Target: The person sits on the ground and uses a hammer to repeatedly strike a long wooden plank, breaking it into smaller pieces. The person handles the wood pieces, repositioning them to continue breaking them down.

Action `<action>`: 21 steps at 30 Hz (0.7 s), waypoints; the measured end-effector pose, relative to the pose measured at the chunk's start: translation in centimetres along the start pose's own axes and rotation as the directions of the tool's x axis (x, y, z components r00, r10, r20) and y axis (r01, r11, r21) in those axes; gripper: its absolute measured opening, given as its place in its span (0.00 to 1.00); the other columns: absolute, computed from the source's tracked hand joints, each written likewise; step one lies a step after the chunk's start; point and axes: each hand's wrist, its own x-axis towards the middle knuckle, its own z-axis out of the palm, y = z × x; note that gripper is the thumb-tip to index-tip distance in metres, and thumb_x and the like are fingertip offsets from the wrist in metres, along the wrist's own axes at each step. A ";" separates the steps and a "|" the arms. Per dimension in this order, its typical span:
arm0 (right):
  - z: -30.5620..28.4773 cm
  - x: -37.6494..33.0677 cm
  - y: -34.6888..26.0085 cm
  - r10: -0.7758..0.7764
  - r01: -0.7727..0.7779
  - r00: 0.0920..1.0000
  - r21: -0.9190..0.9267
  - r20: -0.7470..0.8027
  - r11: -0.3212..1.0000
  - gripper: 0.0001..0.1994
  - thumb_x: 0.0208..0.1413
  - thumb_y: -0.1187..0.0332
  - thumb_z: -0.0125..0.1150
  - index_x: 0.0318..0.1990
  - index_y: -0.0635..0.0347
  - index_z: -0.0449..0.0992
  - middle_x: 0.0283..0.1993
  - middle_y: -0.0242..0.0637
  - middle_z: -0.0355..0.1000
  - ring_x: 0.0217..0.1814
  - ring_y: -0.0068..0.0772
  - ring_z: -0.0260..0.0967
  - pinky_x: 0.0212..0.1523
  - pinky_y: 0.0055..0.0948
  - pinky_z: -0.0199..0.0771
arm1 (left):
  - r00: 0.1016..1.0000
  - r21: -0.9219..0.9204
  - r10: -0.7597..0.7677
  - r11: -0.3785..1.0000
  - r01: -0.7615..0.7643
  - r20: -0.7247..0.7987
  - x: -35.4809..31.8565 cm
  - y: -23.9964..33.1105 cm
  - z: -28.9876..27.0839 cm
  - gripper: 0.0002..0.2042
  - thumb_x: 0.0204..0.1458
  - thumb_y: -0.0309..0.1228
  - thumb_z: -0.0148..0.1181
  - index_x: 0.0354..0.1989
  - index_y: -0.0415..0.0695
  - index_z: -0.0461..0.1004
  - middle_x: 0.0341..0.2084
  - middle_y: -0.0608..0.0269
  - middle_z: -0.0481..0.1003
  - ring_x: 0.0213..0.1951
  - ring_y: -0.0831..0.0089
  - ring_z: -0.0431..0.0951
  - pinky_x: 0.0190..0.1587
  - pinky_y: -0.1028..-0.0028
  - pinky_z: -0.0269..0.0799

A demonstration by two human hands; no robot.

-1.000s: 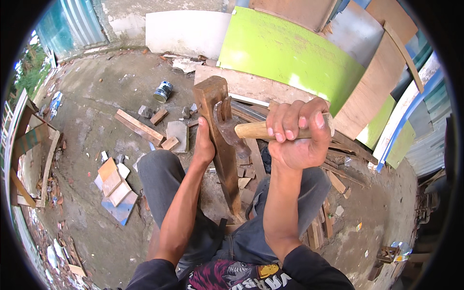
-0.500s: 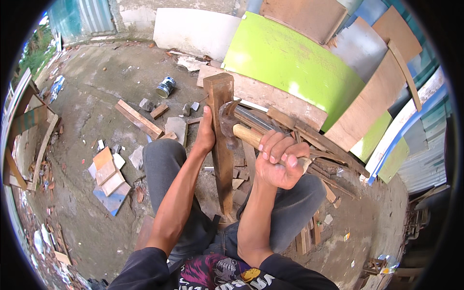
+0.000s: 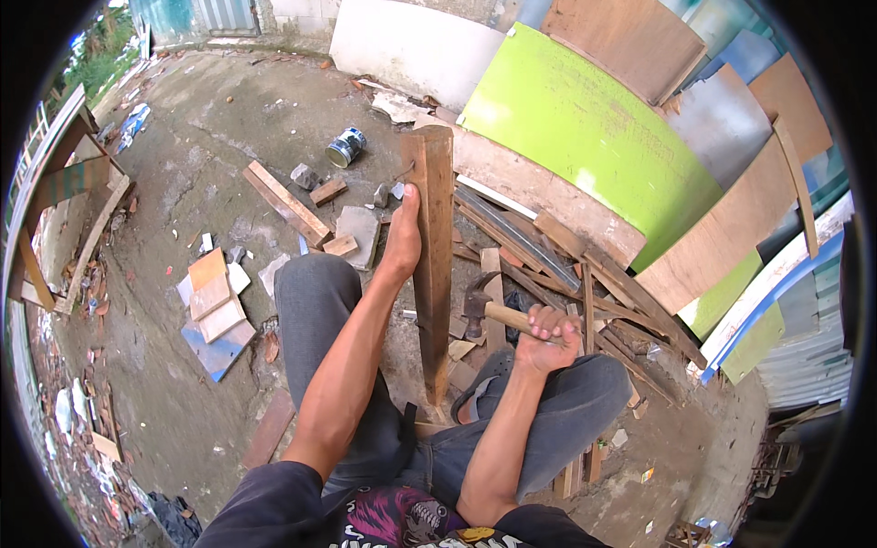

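Observation:
A long squared wooden beam (image 3: 432, 274) stands upright between my knees, its lower end down near my lap. My left hand (image 3: 403, 239) grips its left side, thumb pointing up along the wood and the other fingers mostly hidden. Just above that thumb, a bent nail (image 3: 403, 172) appears to stick out of the beam's left face. My right hand (image 3: 548, 342) is wrapped around the wooden handle of a claw hammer (image 3: 504, 314), over my right knee. The dark hammer head is to the right of the beam, apart from it.
Scrap wood (image 3: 630, 320) is piled at the right, below a leaning lime-green board (image 3: 585, 137). A paint can (image 3: 346, 147) lies on its side on the concrete ground. Tile pieces (image 3: 219, 320) are stacked left of my left knee, near a short plank (image 3: 288, 205).
The hammer in my right hand has moved down and right, away from the beam. My left hand keeps its hold on the beam. The whole view has shifted slightly.

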 end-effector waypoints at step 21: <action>5.6 8.0 -10.7 0.100 -0.183 0.863 0.122 0.496 0.976 0.15 0.58 0.61 0.51 0.20 0.51 0.62 0.12 0.27 0.58 0.14 0.22 0.55 0.23 0.27 0.59 | 0.656 -0.177 -0.104 0.921 0.347 0.747 -2.8 0.0 -0.3 0.61 0.27 0.82 0.54 0.59 0.36 0.67 0.50 0.50 0.74 0.53 0.61 0.74 0.55 0.62 0.71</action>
